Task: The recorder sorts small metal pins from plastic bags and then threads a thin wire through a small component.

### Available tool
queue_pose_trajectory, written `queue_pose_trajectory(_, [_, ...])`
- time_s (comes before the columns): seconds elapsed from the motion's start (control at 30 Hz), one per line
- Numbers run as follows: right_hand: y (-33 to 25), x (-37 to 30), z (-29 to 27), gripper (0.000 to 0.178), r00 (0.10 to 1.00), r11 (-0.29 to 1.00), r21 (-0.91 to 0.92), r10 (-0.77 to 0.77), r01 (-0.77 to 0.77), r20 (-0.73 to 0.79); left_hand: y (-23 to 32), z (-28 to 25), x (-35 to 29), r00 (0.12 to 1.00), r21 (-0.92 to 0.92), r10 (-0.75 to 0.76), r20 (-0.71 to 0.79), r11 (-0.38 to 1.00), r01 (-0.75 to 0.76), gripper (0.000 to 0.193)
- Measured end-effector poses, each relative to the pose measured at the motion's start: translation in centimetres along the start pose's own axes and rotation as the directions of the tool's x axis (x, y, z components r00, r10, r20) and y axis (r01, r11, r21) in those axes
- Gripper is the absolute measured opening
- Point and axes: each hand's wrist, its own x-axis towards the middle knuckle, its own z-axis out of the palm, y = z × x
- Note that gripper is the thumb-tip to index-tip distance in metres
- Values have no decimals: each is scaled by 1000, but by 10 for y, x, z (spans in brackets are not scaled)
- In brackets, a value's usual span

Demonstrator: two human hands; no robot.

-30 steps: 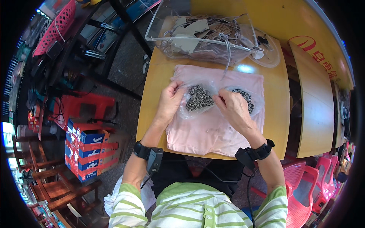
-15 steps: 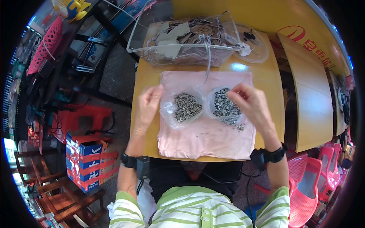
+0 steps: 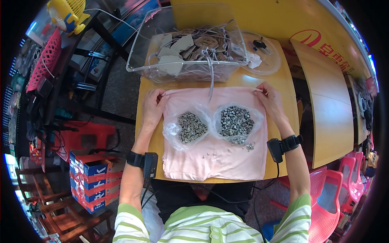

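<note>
Pink cloth lies flat on the yellow tabletop. The left hand pinches its ten-o'clock corner, fingers together; two clear bags of small metal parts sit mid-cloth — the right hand pinches the two-o'clock corner.

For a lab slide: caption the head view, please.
Left hand and right hand grip far corners of pink cloth bearing two clear bags of small metal parts.
</note>
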Motion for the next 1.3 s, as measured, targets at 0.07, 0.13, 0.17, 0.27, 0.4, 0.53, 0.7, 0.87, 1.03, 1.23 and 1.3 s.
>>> queue_pose_trajectory(0.07, [-3,2,3,16,999,999,-23,-35,35,-14,-9,0,3,996,-50,-66,-53,997,63,18])
queue_pose_trajectory(0.13, [-10,1,2,15,998,997,-52,-61,59,-27,-4,-3,4,994,-45,-84,-68,996,81,18])
queue_pose_trajectory(0.17, [-15,0,3,15,999,998,-54,-31,31,-15,-2,-4,5,992,-40,-98,-86,995,95,18])
queue_pose_trajectory(0.27, [-13,8,8,16,998,996,-71,-48,45,-41,-4,-5,13,978,-60,-169,-124,985,163,18])
queue_pose_trajectory(0.4, [8,21,17,20,972,979,-73,-198,190,-124,-8,0,16,974,-23,-163,-154,987,162,19])
queue_pose_trajectory(0.53, [4,16,12,23,972,973,-126,-206,192,-112,-18,-15,9,983,-136,-124,-132,985,106,24])
queue_pose_trajectory(0.7, [-38,-48,-25,18,984,979,-155,-149,133,-101,39,-57,-46,964,-195,-112,-242,979,65,24])
queue_pose_trajectory(0.87, [-51,-147,-32,15,928,953,-217,-125,211,351,84,-70,-150,923,29,313,225,945,-327,30])
queue_pose_trajectory(1.03, [-51,-195,-28,20,863,877,-322,-176,356,474,82,-45,-184,860,120,393,326,885,-450,40])
queue_pose_trajectory(1.23, [-38,-208,-23,12,861,816,-369,-278,445,425,71,-30,-192,859,135,433,272,867,-480,35])
queue_pose_trajectory(1.3, [-37,-211,-25,10,870,793,-415,-272,445,412,68,-29,-194,857,139,448,255,860,-491,36])
